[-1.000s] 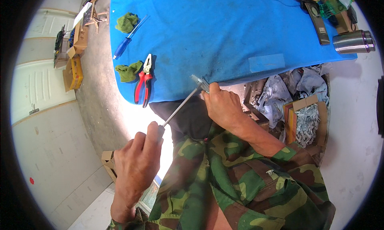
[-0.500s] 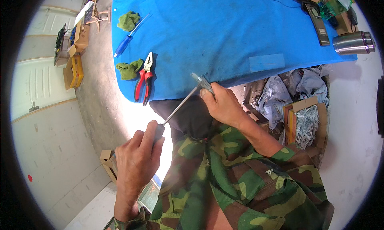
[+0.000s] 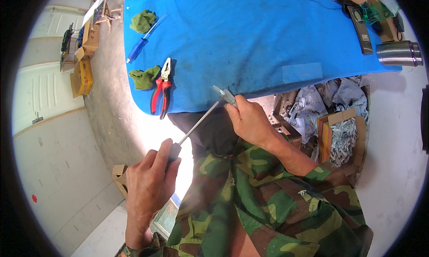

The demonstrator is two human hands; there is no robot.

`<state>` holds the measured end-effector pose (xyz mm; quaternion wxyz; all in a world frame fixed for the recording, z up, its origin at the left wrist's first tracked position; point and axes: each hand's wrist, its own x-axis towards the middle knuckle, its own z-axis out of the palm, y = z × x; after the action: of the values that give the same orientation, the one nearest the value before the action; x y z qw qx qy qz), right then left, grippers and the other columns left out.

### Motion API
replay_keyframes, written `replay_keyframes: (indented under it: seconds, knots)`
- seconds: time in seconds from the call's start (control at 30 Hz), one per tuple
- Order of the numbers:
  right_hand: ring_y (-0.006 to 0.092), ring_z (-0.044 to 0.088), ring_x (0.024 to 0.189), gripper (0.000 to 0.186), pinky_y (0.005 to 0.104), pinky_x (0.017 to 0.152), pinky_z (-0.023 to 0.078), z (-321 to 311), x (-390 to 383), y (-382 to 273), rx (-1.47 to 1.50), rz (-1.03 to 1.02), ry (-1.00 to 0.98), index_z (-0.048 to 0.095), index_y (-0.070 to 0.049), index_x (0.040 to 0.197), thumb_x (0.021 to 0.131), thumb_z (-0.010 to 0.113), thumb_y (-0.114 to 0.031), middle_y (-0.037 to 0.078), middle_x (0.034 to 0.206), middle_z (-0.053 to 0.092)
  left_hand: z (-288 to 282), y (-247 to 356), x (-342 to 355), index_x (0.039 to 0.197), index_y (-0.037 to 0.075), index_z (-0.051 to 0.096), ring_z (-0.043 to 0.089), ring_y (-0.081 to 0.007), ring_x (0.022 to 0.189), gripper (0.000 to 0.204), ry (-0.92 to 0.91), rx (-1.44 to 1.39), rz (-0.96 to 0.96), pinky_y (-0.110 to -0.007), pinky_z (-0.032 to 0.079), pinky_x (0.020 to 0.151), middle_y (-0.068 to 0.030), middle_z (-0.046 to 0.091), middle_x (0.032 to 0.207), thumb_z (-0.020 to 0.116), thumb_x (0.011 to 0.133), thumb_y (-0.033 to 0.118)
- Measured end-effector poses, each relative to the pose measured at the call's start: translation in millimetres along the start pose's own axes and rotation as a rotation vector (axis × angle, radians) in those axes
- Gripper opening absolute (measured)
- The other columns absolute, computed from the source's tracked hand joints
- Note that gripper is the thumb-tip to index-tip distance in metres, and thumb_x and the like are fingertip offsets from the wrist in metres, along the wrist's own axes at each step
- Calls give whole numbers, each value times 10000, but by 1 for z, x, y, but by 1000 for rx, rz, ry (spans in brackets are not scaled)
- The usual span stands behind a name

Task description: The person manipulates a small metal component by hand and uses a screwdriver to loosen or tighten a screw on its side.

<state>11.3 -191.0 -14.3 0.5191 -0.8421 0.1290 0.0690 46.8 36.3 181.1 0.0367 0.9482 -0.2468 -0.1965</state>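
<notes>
With the picture's centre as the clock's middle, a yellow carton (image 3: 83,80) sits on the floor between nine and ten o'clock, off the work surface. Toward eleven, on the blue-covered table (image 3: 241,38), a green cloth (image 3: 143,21) lies beside a blue-handled screwdriver (image 3: 137,49). At ten, a second green cloth (image 3: 144,78) lies against red-handled pliers (image 3: 161,92), whose handles point back at the person, perhaps for easy picking up; this edge seems given over to tools, leaving the middle for the hands.

Between seven and eight, the left hand (image 3: 149,179) is closed around the dark handle of a long-shafted tool (image 3: 199,122), thumb and forefinger forward along it, probably to steer it. The shaft slants up toward one o'clock and meets a small metal piece (image 3: 229,97) just past twelve; exactly how its end engages there is too small to tell.

The right hand (image 3: 252,120), at three, pinches that piece between thumb and fingers, held out over the table's near edge, likely to brace it against the tool.

At two, a paler blue patch (image 3: 302,72) lies on the cloth. Just past three, below table level, an open carton (image 3: 359,138) gathers silvery strips (image 3: 342,141). Between two and three, a steel flask (image 3: 397,53) lies on its side at the table's corner, well apart from the hands.
</notes>
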Motion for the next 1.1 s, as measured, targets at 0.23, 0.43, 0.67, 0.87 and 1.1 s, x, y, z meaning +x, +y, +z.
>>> replay_keyframes:
  seconds: [0.23, 0.43, 0.67, 0.87, 1.1]
  knots:
    - [512, 684, 696, 283, 612, 645, 528, -5, -2, -11, -175, -22, -13, 541, 28, 976, 1044, 629, -232, 280, 710, 675, 3, 1, -2, 1377, 72, 633, 718, -327, 689, 467, -11, 89, 55, -434, 561, 590, -118, 710, 880, 775, 936, 123]
    - [502, 690, 677, 280, 597, 625, 539, -1, 0, -8, -201, -42, 3, 538, 29, 966, 1039, 635, -223, 278, 699, 675, 11, -11, 1, 1355, 90, 622, 715, -325, 679, 432, -56, 12, 42, -428, 558, 574, -117, 711, 863, 765, 949, 131]
    - [492, 694, 662, 282, 586, 603, 544, 0, -1, -8, -224, -65, 31, 535, 26, 959, 1036, 647, -221, 278, 683, 671, 16, -31, 11, 1250, 53, 676, 683, -265, 639, 322, -60, -408, -17, -368, 537, 603, -143, 722, 865, 762, 945, 109]
    - [494, 687, 654, 289, 579, 592, 538, 1, 0, -8, -247, -68, 43, 539, 32, 942, 1036, 651, -218, 280, 677, 665, 34, -45, 10, 1234, 71, 685, 726, -300, 709, 285, -65, -502, -4, -386, 572, 651, -168, 756, 943, 748, 960, 110]
    - [523, 680, 704, 300, 607, 648, 531, 0, -1, -11, -244, -20, 38, 546, 34, 960, 1046, 637, -238, 298, 713, 671, 30, -37, 3, 1280, 72, 682, 716, -315, 664, 372, 43, -129, 60, -423, 556, 614, -161, 731, 893, 791, 928, 122]
